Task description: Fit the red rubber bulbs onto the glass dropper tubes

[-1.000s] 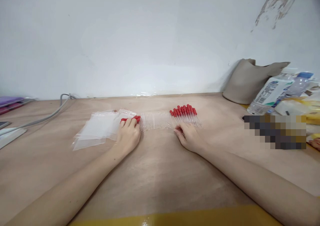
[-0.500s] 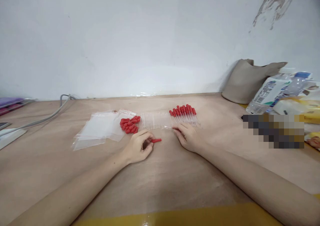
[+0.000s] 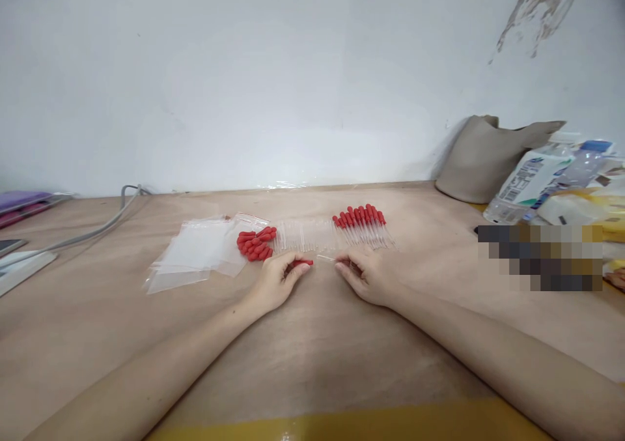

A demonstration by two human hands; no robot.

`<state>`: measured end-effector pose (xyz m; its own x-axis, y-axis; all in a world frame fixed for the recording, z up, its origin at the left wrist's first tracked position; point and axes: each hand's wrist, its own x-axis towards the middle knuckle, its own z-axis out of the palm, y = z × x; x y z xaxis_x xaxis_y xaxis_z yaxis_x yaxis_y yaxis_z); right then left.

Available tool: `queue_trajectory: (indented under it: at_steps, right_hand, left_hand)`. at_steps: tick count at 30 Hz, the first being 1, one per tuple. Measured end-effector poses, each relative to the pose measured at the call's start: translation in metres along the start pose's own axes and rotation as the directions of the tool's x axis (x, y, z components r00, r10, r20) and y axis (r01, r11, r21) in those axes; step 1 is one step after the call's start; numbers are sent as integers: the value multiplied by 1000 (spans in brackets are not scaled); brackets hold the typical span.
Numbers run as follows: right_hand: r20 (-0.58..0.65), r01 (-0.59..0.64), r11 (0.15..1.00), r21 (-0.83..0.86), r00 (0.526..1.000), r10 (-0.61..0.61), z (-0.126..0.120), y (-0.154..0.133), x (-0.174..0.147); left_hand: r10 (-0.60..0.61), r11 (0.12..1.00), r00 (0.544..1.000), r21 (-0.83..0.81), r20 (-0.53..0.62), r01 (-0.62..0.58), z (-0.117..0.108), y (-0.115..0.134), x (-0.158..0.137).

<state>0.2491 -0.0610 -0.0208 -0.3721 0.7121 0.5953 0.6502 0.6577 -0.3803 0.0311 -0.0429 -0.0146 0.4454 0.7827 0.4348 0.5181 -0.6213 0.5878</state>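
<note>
My left hand (image 3: 282, 278) is closed on a red rubber dropper bulb (image 3: 306, 262), whose end points right. Facing it, my right hand (image 3: 364, 275) pinches a thin clear glass tube (image 3: 325, 257), its free end towards the bulb with a small gap between them. Behind my left hand lies a heap of loose red bulbs (image 3: 254, 244). A row of clear glass tubes (image 3: 305, 234) lies in the middle, beyond both hands. To its right, several droppers with red bulbs fitted (image 3: 359, 216) lie side by side, just past my right hand.
Clear zip bags (image 3: 200, 249) lie overlapping at the left. A grey cable (image 3: 102, 228) runs along the far left of the table. Plastic bottles (image 3: 532, 177), a grey-brown bag-like holder (image 3: 476, 157) and yellow packaging stand at the right, near a blurred-out patch.
My left hand has turned and lifted the red bulb slightly away from me. My right hand has drawn the glass tube clear of the row and aimed its end at the bulb.
</note>
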Motion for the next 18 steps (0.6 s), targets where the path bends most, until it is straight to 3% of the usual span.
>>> queue_trajectory:
  at_steps: [8,18]
  right_hand:
    - [9,57,998,-1,998,-57,3,2,0]
    - [77,86,994,74,993,-91,4,6,1]
  left_hand:
    - [-96,981,994,-167,42,102,4,3,-1]
    - [-71,973,994,-212,83,87,4,5,-1]
